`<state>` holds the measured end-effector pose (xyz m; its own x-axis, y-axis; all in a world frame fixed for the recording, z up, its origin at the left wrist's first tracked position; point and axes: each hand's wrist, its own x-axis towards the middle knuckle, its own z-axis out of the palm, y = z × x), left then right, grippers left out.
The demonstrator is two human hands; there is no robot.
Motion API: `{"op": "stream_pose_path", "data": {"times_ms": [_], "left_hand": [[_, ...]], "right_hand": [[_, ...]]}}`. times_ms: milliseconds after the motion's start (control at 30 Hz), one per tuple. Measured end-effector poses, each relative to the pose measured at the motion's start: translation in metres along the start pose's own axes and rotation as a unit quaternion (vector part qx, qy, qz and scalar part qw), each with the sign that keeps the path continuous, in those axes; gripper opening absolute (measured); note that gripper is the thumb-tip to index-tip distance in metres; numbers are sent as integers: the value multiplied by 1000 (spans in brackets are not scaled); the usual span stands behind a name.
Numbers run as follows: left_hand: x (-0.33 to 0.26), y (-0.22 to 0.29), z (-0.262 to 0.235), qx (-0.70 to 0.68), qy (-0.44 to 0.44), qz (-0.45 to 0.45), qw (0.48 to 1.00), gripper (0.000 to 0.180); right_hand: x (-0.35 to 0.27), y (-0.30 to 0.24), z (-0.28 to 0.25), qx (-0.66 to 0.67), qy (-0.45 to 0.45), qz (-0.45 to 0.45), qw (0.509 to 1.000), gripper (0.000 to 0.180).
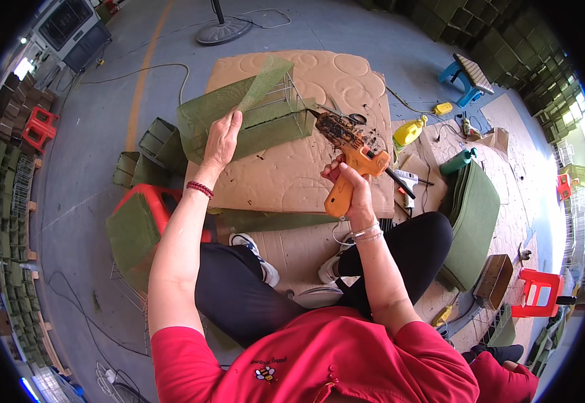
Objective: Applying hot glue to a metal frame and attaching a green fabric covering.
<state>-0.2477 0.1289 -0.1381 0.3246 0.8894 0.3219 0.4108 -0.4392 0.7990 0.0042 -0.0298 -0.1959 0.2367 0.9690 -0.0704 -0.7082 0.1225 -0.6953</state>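
My right hand point(351, 187) is closed round the handle of an orange glue gun point(366, 162). Dark, charred-looking residue covers its front, and its black nozzle points up and left, close to a wire frame corner. On the cardboard-topped work surface lies a box-shaped wire frame point(275, 94) partly covered in green mesh fabric point(205, 121). My left hand point(224, 140) grips the fabric at the near left side of the frame, thumb and fingers together. A loose flap of fabric stands up just beyond its fingertips. Whether the nozzle touches the wire I cannot tell.
Scissors point(357, 119) lie on the cardboard point(265, 181). To the right are a yellow bottle point(408, 132), a white glue gun point(406, 180), a green bottle point(459, 161) and stacked green panels point(470, 218). Green boxes point(161, 144) and a red stool point(164, 201) stand left.
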Motion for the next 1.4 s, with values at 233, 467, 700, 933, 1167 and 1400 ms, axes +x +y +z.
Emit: {"op": "stream_pose_path", "data": {"times_ms": [233,467,700,933,1167,1400], "left_hand": [[1,-5,1,4,9,13,1000,61],[1,1,1,6,-2,-6,1000,59],[1,-1,2,8,3,-3,1000,59],[1,-2,0,-2,6,2,1000,61],[1,-2,0,-9,5,-3,1000,63],[1,-2,0,-17,3,-16,1000,64]], "right_hand": [[2,0,0,6,-4,-4,1000,20],[0,3,3,1,-18,8,1000,19],[-1,10,7,2,-20,16,1000,19],[-2,16,11,10,-24,25,999,21],[-4,18,14,24,-25,31,999,23],[-6,29,18,24,-45,39,998,23]]}}
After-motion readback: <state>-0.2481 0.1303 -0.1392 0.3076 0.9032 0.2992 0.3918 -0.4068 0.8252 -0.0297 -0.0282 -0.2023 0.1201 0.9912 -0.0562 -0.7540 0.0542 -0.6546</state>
